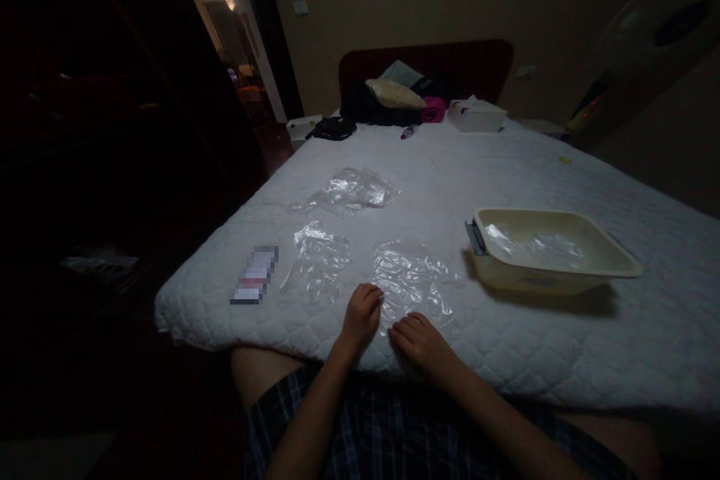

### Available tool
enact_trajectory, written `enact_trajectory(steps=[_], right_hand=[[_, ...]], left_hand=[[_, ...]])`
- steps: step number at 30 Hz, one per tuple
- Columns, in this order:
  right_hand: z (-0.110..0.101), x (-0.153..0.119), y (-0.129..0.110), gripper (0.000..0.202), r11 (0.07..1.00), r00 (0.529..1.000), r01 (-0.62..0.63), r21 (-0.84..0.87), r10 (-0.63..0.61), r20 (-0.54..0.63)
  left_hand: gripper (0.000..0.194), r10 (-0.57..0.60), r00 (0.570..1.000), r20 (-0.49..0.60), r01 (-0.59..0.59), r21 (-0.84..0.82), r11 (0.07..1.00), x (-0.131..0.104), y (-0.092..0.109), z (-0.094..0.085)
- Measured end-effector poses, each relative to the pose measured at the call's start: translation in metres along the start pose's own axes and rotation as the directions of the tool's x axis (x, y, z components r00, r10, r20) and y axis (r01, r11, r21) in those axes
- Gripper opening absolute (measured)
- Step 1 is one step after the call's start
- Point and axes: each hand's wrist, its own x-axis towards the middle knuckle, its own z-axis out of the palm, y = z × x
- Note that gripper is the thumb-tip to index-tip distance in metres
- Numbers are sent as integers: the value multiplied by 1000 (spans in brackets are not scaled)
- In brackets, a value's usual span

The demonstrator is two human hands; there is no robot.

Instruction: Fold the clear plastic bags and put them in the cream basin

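A thin, crinkled clear plastic bag (409,270) lies spread on the white quilted bed in front of me. At its lower left edge, my left hand (363,313) has its fingers curled together on the plastic. My right hand (421,341) is at the bottom edge, fingers bent and close together against the bag; its fingertips are partly hidden. Just left of it rests a second crumpled clear plastic piece (320,266). Farther back is a loose heap of similar clear plastic (360,189).
To the right stands a cream plastic tub (540,281) with a grey handle clip and clear plastic inside. A pixelated phone-like object (256,276) lies left. Toward the headboard (427,52) are a white box (478,115), a black bag (333,128) and a small bottle (408,133).
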Motion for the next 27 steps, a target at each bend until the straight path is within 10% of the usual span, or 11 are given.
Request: enact_trajectory(steps=[14,27], right_hand=[[5,5,-1,15,994,994,106,-23,-107,-4],[-26,46,36,16,882,945,-279,381,322,-55]], left_hand=[[22,-99,995,-19,97,-110,989,-3,-3,0],[24,-13,1000,-23,12,-55,998,-3,-6,1]])
